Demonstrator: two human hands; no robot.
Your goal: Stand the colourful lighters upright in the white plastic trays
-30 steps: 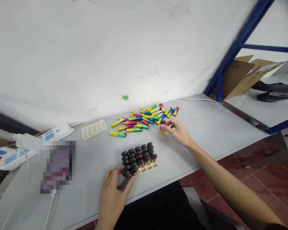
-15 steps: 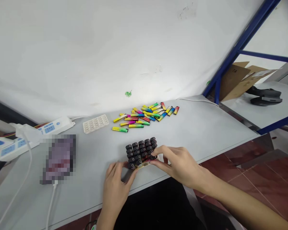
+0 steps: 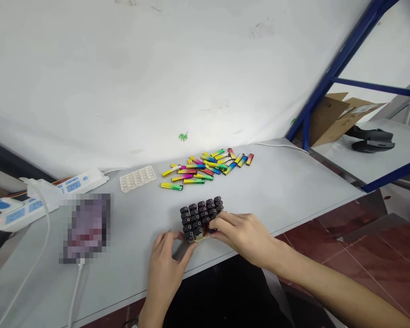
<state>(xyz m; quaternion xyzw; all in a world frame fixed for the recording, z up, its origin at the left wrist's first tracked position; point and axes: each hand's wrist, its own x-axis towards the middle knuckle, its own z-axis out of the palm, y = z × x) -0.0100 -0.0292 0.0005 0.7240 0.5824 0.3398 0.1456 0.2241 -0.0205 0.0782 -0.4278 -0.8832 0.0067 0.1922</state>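
Note:
Rows of lighters (image 3: 198, 215) with black tops stand upright in a pale tray (image 3: 200, 239) near the table's front edge. My left hand (image 3: 164, 264) grips the tray's front left corner, its thumb at the front and fingers along the side. With fingers pinched together, my right hand (image 3: 248, 234) holds a lighter (image 3: 212, 228) at the front row, right of a yellowish lighter (image 3: 198, 233). My fingers hide part of the held lighter and the tray's right end. Beyond the tray lies a loose pile of shiny multicoloured lighters (image 3: 195, 166).
A second white tray (image 3: 137, 178) with oval cells lies left of the pile. Farther left are a power strip (image 3: 78, 181), a blurred-out device (image 3: 87, 228) and white cables. The wall stands behind; a blue metal frame (image 3: 305, 123) and cardboard box (image 3: 331, 118) are at right.
My right hand has moved slightly left along the front row with the lighter, its fingers now lower over it. My left hand stays on the tray's corner. The view has shifted slightly.

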